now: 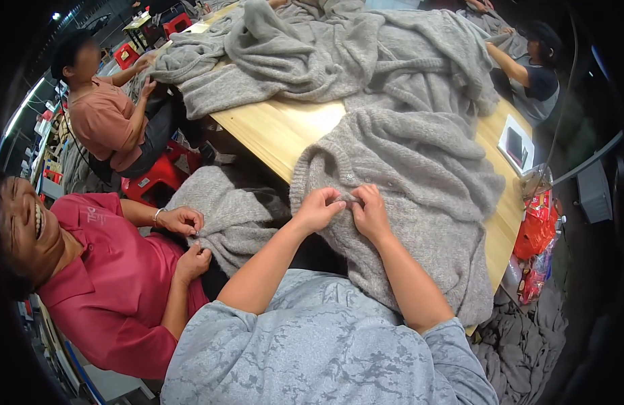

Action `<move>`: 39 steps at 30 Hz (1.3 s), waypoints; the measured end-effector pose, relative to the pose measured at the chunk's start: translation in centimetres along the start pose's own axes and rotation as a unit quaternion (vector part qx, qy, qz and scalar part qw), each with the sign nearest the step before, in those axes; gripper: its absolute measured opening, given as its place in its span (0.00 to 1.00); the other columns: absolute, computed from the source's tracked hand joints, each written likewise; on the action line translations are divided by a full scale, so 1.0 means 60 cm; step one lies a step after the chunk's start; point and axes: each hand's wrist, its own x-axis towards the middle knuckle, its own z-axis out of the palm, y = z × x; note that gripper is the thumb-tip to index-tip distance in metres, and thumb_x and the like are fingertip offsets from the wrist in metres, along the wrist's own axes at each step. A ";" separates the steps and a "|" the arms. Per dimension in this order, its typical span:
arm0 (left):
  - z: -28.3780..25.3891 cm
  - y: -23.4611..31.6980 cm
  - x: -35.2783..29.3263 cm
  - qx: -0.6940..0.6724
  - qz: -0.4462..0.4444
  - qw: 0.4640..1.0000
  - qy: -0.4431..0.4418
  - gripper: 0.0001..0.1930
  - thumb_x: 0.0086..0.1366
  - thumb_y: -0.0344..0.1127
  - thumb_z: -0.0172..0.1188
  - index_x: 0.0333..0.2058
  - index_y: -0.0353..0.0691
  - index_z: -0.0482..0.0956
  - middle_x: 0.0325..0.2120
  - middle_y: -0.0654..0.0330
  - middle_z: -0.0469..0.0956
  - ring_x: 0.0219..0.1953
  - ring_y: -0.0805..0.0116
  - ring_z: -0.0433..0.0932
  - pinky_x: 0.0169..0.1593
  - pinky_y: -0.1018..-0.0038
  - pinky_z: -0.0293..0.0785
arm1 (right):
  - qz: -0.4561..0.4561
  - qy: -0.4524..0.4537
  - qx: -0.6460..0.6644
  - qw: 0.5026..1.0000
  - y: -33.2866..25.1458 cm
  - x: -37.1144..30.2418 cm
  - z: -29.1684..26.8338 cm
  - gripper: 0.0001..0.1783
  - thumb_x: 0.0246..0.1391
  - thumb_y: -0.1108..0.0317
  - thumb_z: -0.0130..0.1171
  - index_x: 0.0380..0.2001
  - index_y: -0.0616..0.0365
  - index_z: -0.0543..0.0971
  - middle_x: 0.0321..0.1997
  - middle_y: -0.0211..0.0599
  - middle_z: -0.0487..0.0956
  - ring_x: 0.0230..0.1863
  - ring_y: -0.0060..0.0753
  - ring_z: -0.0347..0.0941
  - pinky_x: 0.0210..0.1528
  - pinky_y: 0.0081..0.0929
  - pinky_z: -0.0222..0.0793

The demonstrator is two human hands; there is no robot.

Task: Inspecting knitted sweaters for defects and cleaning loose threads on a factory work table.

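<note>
A grey-brown knitted sweater (420, 182) lies bunched over the near end of the table, part of it hanging over the edge toward me. My left hand (319, 208) is closed in a pinch on the knit near its ribbed band. Close beside it, my right hand (370, 210) pinches the same fabric. A small fold of knit runs between the fingertips of both hands. Whether a needle or thread is in my fingers is too small to tell.
More grey knitwear (292, 54) is heaped across the wooden table (271, 135). A person in a red shirt (109, 270) sits close at my left, handling similar fabric. A white tray with a phone (516, 145) and plastic bags (536, 229) are at the right. Dark fabric (525, 344) lies lower right.
</note>
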 end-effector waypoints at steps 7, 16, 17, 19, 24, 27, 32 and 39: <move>0.025 0.009 0.005 0.181 0.181 0.959 0.123 0.07 0.58 0.26 0.55 0.36 0.36 0.72 0.25 0.50 0.74 0.28 0.53 0.75 0.33 0.66 0.69 | 0.052 -0.077 0.076 0.993 -0.013 0.066 -0.061 0.10 0.46 0.73 0.60 0.35 0.61 0.77 0.33 0.39 0.74 0.32 0.33 0.72 0.36 0.29 0.69; 0.057 -0.010 0.005 0.232 0.261 0.923 0.163 0.08 0.54 0.26 0.57 0.35 0.34 0.74 0.32 0.49 0.76 0.35 0.48 0.76 0.37 0.61 0.72 | -0.132 -0.318 -0.335 0.877 -0.016 0.175 -0.051 0.17 0.42 0.75 0.60 0.39 0.48 0.81 0.43 0.38 0.71 0.50 0.42 0.69 0.49 0.35 0.70; 0.056 -0.010 0.005 0.221 0.249 0.928 0.165 0.08 0.54 0.26 0.57 0.35 0.34 0.74 0.32 0.49 0.76 0.34 0.48 0.76 0.37 0.61 0.72 | -0.135 -0.323 -0.332 0.876 -0.021 0.179 -0.055 0.15 0.42 0.74 0.60 0.37 0.49 0.81 0.43 0.38 0.71 0.50 0.42 0.69 0.50 0.34 0.70; 0.055 -0.010 0.004 0.229 0.257 0.923 0.170 0.08 0.54 0.26 0.58 0.34 0.35 0.74 0.31 0.49 0.76 0.34 0.48 0.77 0.36 0.62 0.73 | -0.121 -0.344 -0.335 0.869 -0.030 0.185 -0.067 0.12 0.42 0.73 0.60 0.34 0.50 0.81 0.44 0.38 0.71 0.51 0.41 0.69 0.50 0.34 0.69; 0.057 -0.011 0.004 0.215 0.266 0.921 0.185 0.08 0.53 0.26 0.57 0.34 0.36 0.73 0.31 0.50 0.75 0.34 0.46 0.75 0.36 0.60 0.72 | -0.184 -0.305 -0.236 0.904 -0.048 0.180 -0.083 0.04 0.42 0.72 0.59 0.26 0.53 0.80 0.49 0.33 0.73 0.50 0.37 0.70 0.48 0.34 0.70; 0.060 -0.014 0.004 0.217 0.263 0.920 0.193 0.08 0.53 0.26 0.57 0.34 0.37 0.73 0.31 0.50 0.75 0.33 0.46 0.75 0.35 0.60 0.72 | -0.185 -0.336 -0.203 0.901 -0.052 0.170 -0.084 0.02 0.42 0.72 0.57 0.23 0.55 0.78 0.46 0.33 0.76 0.45 0.39 0.74 0.43 0.36 0.71; 0.061 -0.012 0.003 0.222 0.269 0.914 0.205 0.07 0.54 0.29 0.58 0.33 0.37 0.72 0.30 0.50 0.73 0.34 0.46 0.75 0.36 0.58 0.71 | -0.089 -0.404 -0.266 0.871 -0.037 0.161 -0.077 0.04 0.42 0.73 0.57 0.26 0.57 0.78 0.34 0.43 0.80 0.39 0.45 0.76 0.40 0.40 0.71; 0.058 -0.007 -0.005 0.232 0.263 0.917 0.191 0.10 0.51 0.25 0.58 0.34 0.37 0.73 0.32 0.51 0.74 0.34 0.48 0.76 0.35 0.61 0.72 | -0.103 -0.407 -0.232 0.877 0.018 0.157 -0.071 0.08 0.40 0.71 0.61 0.28 0.59 0.81 0.35 0.43 0.78 0.41 0.46 0.75 0.42 0.37 0.70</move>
